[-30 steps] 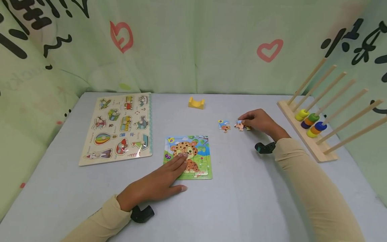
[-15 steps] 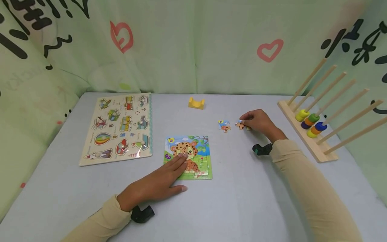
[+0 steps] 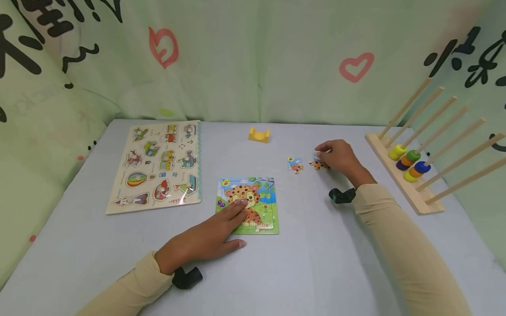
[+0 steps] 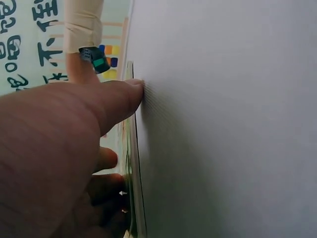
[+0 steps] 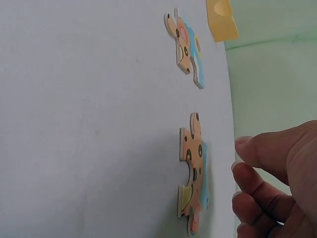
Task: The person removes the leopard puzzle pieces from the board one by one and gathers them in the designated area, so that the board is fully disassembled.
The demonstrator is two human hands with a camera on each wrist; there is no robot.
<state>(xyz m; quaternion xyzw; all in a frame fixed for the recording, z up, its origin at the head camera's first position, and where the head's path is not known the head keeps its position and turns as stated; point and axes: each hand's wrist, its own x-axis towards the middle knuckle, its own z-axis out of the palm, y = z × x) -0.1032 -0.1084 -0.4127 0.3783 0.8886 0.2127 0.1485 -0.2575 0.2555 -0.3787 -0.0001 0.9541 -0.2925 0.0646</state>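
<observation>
My left hand (image 3: 207,239) lies over the lower left of a square jigsaw puzzle (image 3: 262,188) with a leopard picture, its fingers extended across the board. In the left wrist view the thumb (image 4: 124,96) reaches past the puzzle's edge. My right hand (image 3: 341,159) hovers beside a spotted jigsaw piece (image 5: 195,168) on the table, partly covering it in the head view. The right wrist view shows its thumb and fingers loosely bent, apart from that piece, with nothing between them. Another jigsaw piece (image 3: 294,164), blue and orange, lies just to the left.
A board with vehicle pictures (image 3: 156,169) lies at the left. A yellow curved block (image 3: 258,135) sits near the back edge. On the right stands a wooden rack (image 3: 428,199) with tall pegs and several coloured rings. Green cloth (image 3: 257,66) hangs behind the table.
My right hand has drawn back from the spotted jigsaw piece and lifted slightly, leaving it on the table. My left hand stays on the puzzle. The head view has shifted a little.
</observation>
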